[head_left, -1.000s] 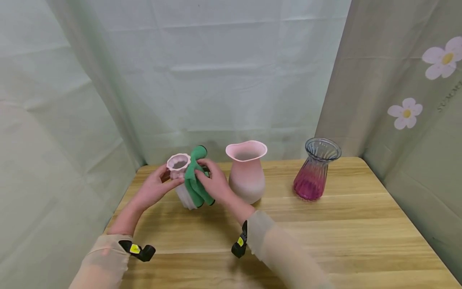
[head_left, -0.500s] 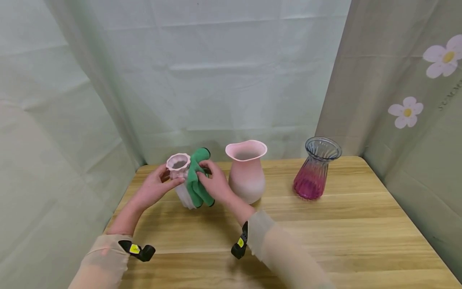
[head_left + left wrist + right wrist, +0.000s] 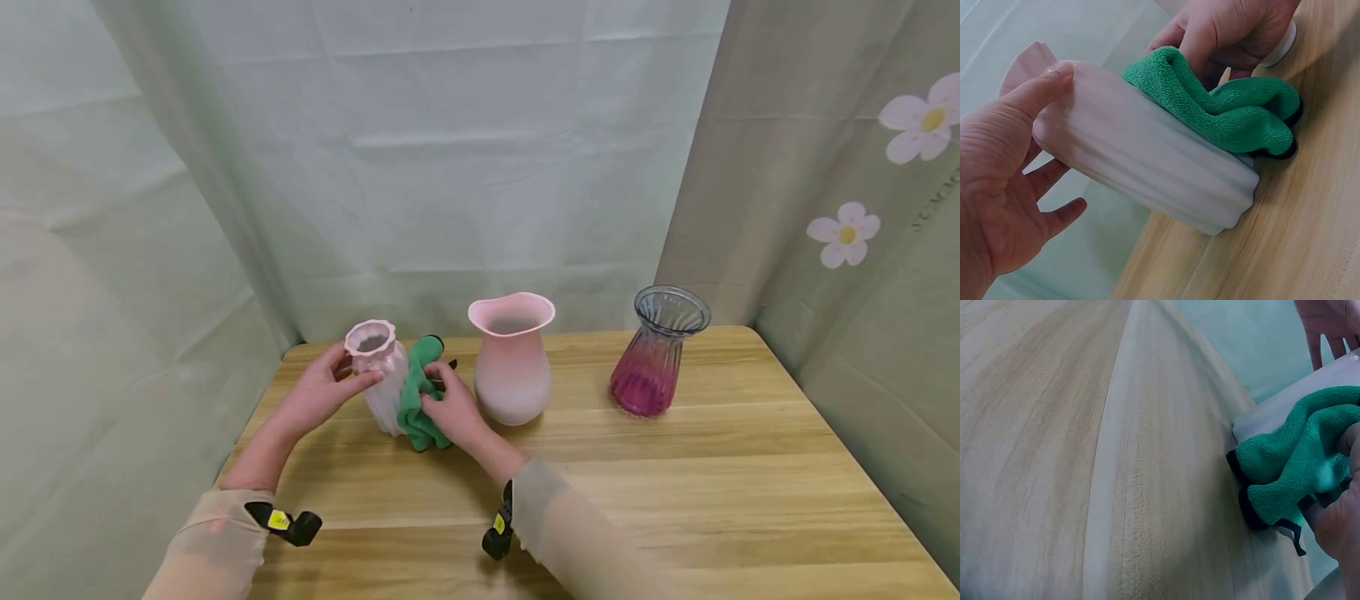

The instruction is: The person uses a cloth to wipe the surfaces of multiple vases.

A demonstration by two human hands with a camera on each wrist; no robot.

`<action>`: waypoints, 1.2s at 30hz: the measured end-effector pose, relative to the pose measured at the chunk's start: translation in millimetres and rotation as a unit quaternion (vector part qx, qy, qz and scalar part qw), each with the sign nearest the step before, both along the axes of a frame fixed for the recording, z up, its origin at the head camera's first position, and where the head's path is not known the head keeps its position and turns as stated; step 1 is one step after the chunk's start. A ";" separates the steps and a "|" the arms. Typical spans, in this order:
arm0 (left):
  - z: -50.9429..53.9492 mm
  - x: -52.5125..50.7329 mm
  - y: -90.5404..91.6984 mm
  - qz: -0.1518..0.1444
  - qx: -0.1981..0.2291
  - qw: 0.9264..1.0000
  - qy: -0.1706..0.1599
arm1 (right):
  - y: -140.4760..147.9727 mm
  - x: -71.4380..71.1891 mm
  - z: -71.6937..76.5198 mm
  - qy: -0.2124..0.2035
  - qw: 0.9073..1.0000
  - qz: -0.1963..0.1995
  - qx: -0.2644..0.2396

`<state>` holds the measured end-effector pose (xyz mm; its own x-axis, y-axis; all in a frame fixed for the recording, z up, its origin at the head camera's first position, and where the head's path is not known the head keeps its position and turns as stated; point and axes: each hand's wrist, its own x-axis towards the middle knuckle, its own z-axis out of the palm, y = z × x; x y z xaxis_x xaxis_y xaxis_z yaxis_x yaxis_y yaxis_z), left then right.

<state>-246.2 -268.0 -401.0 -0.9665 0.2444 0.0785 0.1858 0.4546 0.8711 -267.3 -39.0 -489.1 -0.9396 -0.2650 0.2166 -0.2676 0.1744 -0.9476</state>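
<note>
A ribbed pale pink vase [image 3: 383, 388] with a scalloped rim stands near the table's back left. My left hand [image 3: 318, 392] holds it around the neck; in the left wrist view the thumb lies along the front of the vase [image 3: 1129, 137] and other fingers are behind. A green cloth [image 3: 422, 407] with dark edging is bunched in my right hand [image 3: 457, 410], which presses it against the vase's right side. In the right wrist view the cloth [image 3: 1291, 462] covers part of the vase's lower body. Some right fingers are hidden by the cloth.
Right of my right hand stands a larger pink-to-white vase [image 3: 514, 375] with a wavy rim. Farther right is a ribbed glass vase [image 3: 654, 358], blue-grey above and magenta below. Curtains [image 3: 480, 150] hang behind the wooden table [image 3: 675, 500].
My right hand and the green cloth have slid down the vase's right side and slightly to the right. The left hand keeps its hold on the neck with little movement.
</note>
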 end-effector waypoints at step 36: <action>-1.2 -1.7 -2.6 -0.004 -0.024 1.000 0.010 | -6.0 0.2 63.4 0.051 0.997 -0.037 -0.038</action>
<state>-247.9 -270.6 -402.2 -0.9627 0.2566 0.0858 0.2069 0.4939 0.8446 -267.2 -45.0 -425.7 -0.9277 -0.1755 0.3295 -0.3531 0.1260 -0.9271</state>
